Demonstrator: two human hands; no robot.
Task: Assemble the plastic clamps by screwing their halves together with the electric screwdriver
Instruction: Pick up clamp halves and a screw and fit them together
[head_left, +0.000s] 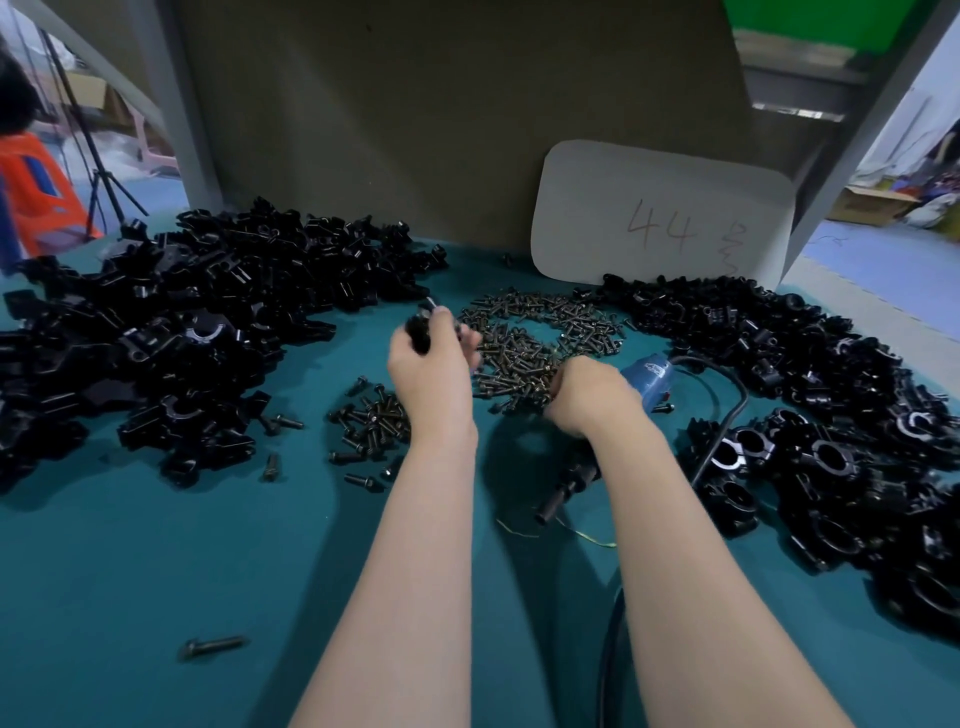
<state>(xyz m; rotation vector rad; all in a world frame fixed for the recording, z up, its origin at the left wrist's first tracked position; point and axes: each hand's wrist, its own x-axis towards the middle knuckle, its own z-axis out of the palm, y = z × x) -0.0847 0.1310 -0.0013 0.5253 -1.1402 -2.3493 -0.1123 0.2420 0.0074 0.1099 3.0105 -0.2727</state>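
Note:
My left hand is raised over the teal table and grips a black plastic clamp with a screw sticking out of its top. My right hand holds the blue electric screwdriver; its black nose points down and to the left under my wrist. The fingertips of that hand reach into the pile of dark screws. Whether they pinch a screw is hidden.
A big heap of black clamp halves fills the left side. Assembled clamps are piled on the right. A smaller scatter of screws lies by my left wrist, one lone screw near the front. A white card marked 44 leans at the back.

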